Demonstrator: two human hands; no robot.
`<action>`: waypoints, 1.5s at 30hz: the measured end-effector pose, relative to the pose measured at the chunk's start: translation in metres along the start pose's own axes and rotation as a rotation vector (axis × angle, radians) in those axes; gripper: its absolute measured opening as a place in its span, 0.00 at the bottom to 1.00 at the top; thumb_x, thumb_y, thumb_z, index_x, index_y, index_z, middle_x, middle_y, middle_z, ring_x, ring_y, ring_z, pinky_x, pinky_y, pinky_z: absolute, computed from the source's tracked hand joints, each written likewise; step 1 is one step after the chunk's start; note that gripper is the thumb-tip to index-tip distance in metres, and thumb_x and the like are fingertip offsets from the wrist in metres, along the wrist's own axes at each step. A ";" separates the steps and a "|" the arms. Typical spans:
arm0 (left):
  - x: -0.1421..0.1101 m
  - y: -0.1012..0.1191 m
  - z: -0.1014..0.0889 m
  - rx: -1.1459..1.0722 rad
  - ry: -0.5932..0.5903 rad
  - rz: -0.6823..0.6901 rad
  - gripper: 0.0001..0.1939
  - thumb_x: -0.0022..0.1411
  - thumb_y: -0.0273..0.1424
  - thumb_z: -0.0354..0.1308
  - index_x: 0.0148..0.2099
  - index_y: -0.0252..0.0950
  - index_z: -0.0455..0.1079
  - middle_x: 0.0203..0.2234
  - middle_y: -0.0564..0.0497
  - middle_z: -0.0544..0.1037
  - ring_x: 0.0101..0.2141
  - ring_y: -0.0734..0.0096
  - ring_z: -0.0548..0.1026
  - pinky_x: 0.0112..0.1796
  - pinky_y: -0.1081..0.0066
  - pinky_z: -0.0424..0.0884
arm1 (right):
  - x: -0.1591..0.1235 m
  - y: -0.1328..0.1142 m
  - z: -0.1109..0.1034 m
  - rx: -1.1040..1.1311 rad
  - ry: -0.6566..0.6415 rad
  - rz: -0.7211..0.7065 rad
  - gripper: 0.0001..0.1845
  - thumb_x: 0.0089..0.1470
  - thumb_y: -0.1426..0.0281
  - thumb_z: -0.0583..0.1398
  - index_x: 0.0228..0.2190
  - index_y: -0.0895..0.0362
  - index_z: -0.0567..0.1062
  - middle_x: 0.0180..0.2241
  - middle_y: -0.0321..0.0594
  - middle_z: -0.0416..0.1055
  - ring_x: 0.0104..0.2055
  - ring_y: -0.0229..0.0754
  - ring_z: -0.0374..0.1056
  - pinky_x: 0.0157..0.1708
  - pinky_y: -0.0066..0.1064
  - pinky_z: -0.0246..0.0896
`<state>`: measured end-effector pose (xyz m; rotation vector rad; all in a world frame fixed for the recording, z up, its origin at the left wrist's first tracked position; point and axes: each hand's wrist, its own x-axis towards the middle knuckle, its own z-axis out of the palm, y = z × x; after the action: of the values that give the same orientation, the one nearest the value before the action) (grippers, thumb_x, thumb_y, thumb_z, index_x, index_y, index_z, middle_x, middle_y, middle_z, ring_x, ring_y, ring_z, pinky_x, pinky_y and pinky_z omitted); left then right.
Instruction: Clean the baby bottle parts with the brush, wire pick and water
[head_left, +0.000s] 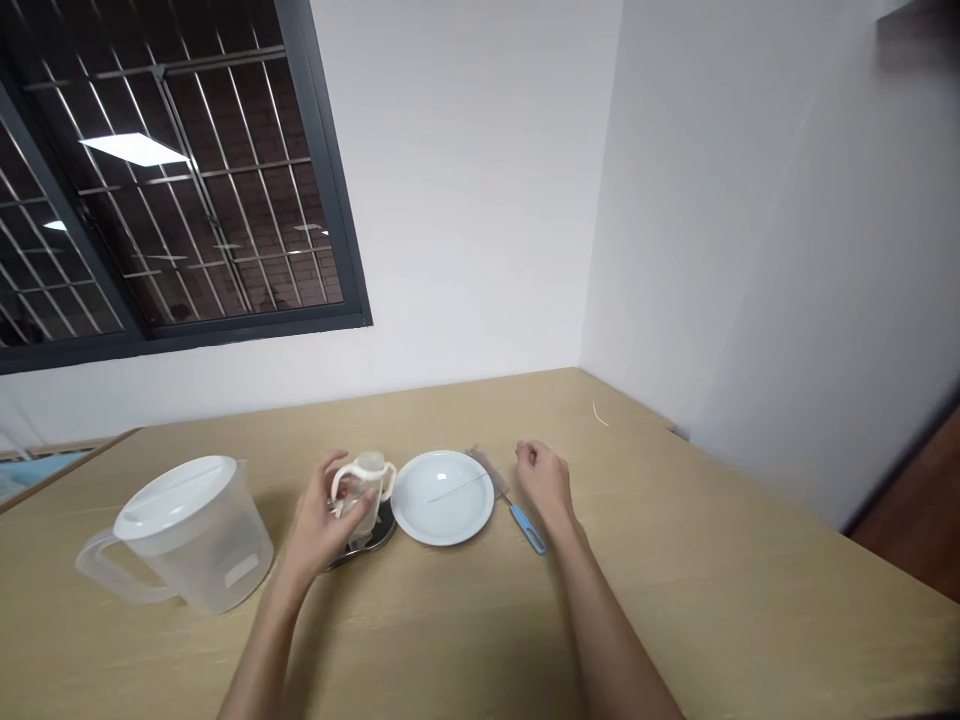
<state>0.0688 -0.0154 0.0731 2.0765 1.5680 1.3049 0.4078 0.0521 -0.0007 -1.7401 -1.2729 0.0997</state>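
My left hand (pixel 319 525) is wrapped around a small clear bottle (pixel 365 500) with white looped handles, held upright over a dark, shiny flat dish (pixel 384 527). Whether the bottle touches the dish, I cannot tell. To its right sits a white plate (pixel 442 525). My right hand (pixel 544 478) is closed in a pinch beyond the plate's right side. A thin rod (pixel 459 487) stretches from over the plate towards those fingers, its end there too fine to make out. Between plate and right hand lies a brush with a blue handle (pixel 527 528), its bristles pale grey.
A translucent pitcher (pixel 214 555) with a white lid stands at the left of the wooden table (pixel 420 640). Near the back right lies a thin pale strip (pixel 599 414). White walls and a barred window (pixel 225 180) bound the table's far side.
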 end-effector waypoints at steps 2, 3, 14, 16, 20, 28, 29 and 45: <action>-0.026 -0.015 0.005 -0.077 0.068 -0.079 0.34 0.56 0.44 0.61 0.60 0.40 0.54 0.39 0.48 0.77 0.40 0.62 0.77 0.44 0.61 0.72 | 0.000 0.001 0.001 -0.003 0.002 0.003 0.21 0.60 0.62 0.49 0.25 0.58 0.76 0.23 0.42 0.72 0.25 0.40 0.60 0.27 0.30 0.45; -0.037 -0.021 0.008 -0.117 0.084 -0.120 0.36 0.55 0.44 0.62 0.60 0.40 0.53 0.40 0.48 0.77 0.42 0.61 0.77 0.45 0.60 0.73 | 0.000 0.001 0.001 -0.004 0.002 0.004 0.21 0.60 0.62 0.49 0.25 0.58 0.76 0.23 0.42 0.72 0.25 0.40 0.60 0.27 0.30 0.45; -0.100 -0.042 0.035 -0.450 -0.080 -0.258 0.33 0.55 0.39 0.63 0.59 0.45 0.52 0.48 0.43 0.77 0.48 0.54 0.77 0.50 0.52 0.72 | -0.003 -0.003 0.000 0.001 -0.015 0.006 0.21 0.59 0.60 0.49 0.25 0.57 0.75 0.22 0.40 0.70 0.24 0.40 0.59 0.27 0.30 0.46; -0.101 -0.044 0.039 -0.461 -0.128 -0.268 0.33 0.56 0.38 0.62 0.59 0.45 0.51 0.49 0.43 0.76 0.50 0.54 0.76 0.52 0.51 0.71 | -0.003 -0.003 0.001 0.003 -0.012 0.007 0.21 0.59 0.60 0.49 0.26 0.57 0.75 0.22 0.41 0.71 0.24 0.41 0.60 0.27 0.30 0.47; -0.102 -0.046 0.043 -0.491 -0.166 -0.278 0.33 0.58 0.36 0.62 0.59 0.45 0.48 0.51 0.42 0.74 0.51 0.55 0.75 0.53 0.52 0.70 | -0.003 -0.001 0.002 0.004 -0.001 0.012 0.21 0.59 0.60 0.49 0.25 0.57 0.75 0.22 0.41 0.71 0.25 0.41 0.61 0.28 0.30 0.47; -0.100 -0.050 0.027 -0.349 0.004 -0.168 0.35 0.53 0.44 0.64 0.59 0.39 0.59 0.49 0.40 0.74 0.49 0.51 0.74 0.50 0.54 0.70 | -0.001 0.000 0.004 0.015 0.031 0.017 0.21 0.59 0.59 0.49 0.27 0.58 0.75 0.22 0.42 0.71 0.26 0.43 0.62 0.29 0.30 0.48; -0.096 -0.050 0.022 -0.337 0.100 -0.162 0.27 0.58 0.45 0.59 0.55 0.38 0.62 0.45 0.42 0.76 0.46 0.54 0.75 0.47 0.57 0.71 | 0.000 0.000 0.004 0.018 0.044 0.020 0.21 0.59 0.59 0.49 0.27 0.58 0.75 0.23 0.42 0.71 0.26 0.43 0.63 0.29 0.30 0.48; 0.051 -0.055 -0.015 -0.018 0.103 0.069 0.23 0.69 0.44 0.44 0.29 0.36 0.69 0.23 0.52 0.73 0.27 0.70 0.70 0.32 0.71 0.64 | -0.012 -0.016 0.009 -0.002 0.104 -0.067 0.26 0.63 0.54 0.44 0.21 0.54 0.65 0.18 0.38 0.65 0.22 0.40 0.55 0.25 0.31 0.43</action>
<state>0.0229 0.0457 0.0726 2.1008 1.5319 1.4661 0.3863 0.0492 0.0006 -1.6805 -1.2538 -0.0302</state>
